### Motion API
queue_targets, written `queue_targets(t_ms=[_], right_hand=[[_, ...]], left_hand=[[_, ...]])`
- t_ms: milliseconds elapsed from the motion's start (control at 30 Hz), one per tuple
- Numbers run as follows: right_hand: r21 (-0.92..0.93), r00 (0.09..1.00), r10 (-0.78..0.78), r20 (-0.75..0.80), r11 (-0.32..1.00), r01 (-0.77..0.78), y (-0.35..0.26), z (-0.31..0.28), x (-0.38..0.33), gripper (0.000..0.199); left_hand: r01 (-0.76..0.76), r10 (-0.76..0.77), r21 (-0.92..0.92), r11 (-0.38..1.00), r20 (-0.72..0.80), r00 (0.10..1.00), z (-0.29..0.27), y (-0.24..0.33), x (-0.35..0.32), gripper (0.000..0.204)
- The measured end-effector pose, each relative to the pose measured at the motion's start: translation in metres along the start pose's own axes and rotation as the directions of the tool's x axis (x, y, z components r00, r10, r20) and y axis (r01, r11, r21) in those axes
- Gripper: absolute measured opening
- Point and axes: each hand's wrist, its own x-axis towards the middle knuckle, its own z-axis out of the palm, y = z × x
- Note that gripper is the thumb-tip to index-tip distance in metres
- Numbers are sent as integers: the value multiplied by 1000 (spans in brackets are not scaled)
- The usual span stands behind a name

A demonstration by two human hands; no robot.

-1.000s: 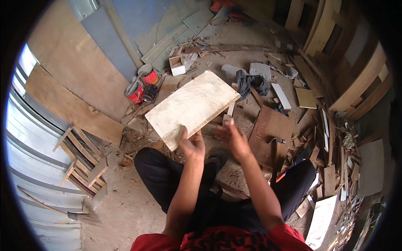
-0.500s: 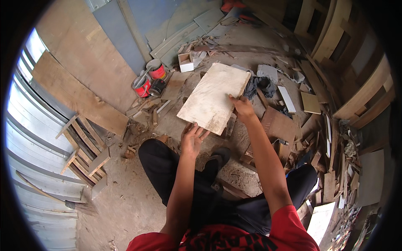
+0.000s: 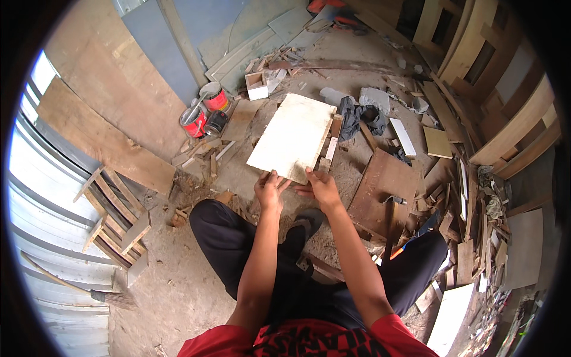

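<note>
A flat white rectangular board [image 3: 292,135] with rough, slightly soiled edges is held out in front of me. My left hand [image 3: 269,189] grips its near edge toward the left corner, thumb on top and fingers below. At the near right corner my right hand [image 3: 320,187] pinches the same edge, its thumb on the upper face. Small wood pieces [image 3: 328,152] show just past the board's right edge. To the right of my right hand, a brown board [image 3: 377,187] lies on the floor with a hammer [image 3: 392,217] against it.
Two red paint cans [image 3: 214,98] and a small open box [image 3: 257,87] stand beyond the board. A wooden frame [image 3: 116,217] and a broom [image 3: 113,296] are at left. Wood offcuts [image 3: 467,262] pile up on the right, near a black plastic bag [image 3: 363,119].
My right hand has slid from the board's right side down to its near edge, closer to my left hand. The board has turned slightly; the hammer now shows.
</note>
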Motion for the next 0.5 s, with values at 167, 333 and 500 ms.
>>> queue_targets(t_ms=[167,333,500], right_hand=[[55,992,-115,-47,991,118,18,13,-2,30],[99,980,-175,-92,978,184,35,10,3,28],[84,979,-179,-99,979,188,37,20,0,28]], left_hand=[[22,-21,-5,1000,117,993,-12,-4,13,49],[89,-98,60,994,170,981,0,4,22,82],[84,-103,114,990,171,980,-22,-7,47,91]])
